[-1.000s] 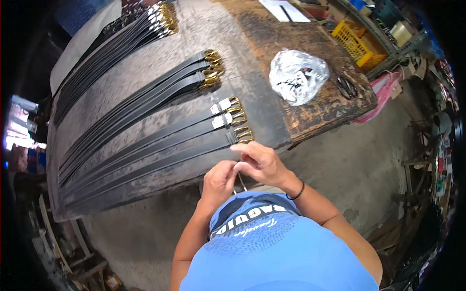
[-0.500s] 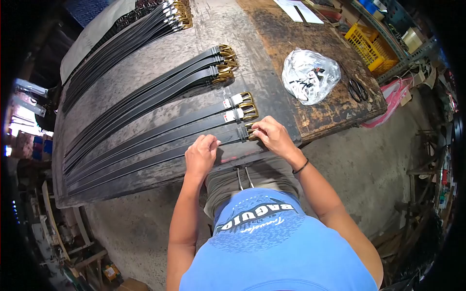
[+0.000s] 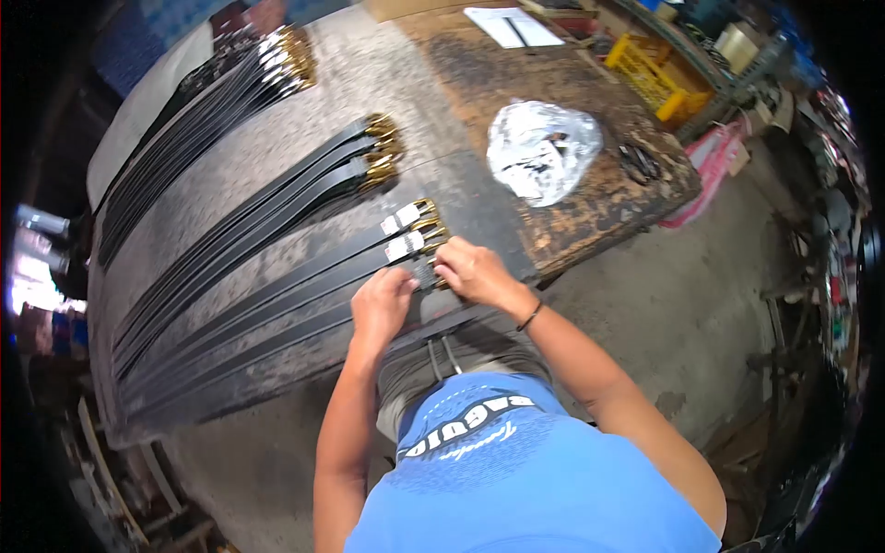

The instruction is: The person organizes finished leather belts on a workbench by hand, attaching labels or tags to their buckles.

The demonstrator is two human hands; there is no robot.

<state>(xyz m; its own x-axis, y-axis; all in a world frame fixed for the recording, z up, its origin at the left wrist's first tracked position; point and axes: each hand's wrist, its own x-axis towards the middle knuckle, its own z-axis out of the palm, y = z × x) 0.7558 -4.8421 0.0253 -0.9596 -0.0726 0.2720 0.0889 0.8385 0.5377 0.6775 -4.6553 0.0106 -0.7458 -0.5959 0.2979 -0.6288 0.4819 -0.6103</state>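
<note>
Three black belts lie side by side near the table's front edge, with gold-coloured buckles at their right ends. My left hand [image 3: 381,302] is closed, its fingertips pinching at the nearest belt [image 3: 286,334] just left of its dark ribbed band. At the buckle end of that same belt, my right hand [image 3: 475,272] has its fingers pressed together and partly covers the buckle. White tags [image 3: 404,246] sit on the two belts beyond it, close to their buckles. Anything small between my fingertips is hidden.
Farther back lie a bundle of black belts [image 3: 277,184] and a larger tagged stack [image 3: 198,120]. To the right are a clear plastic bag [image 3: 542,152] with small items, scissors [image 3: 639,163] and a white sheet [image 3: 513,28]. A yellow crate [image 3: 645,74] stands beyond the table.
My left hand has moved along the nearest belt towards its buckle, closer to my right hand. The whole view has turned, shifting the table's things leftward and blurring slightly.
</note>
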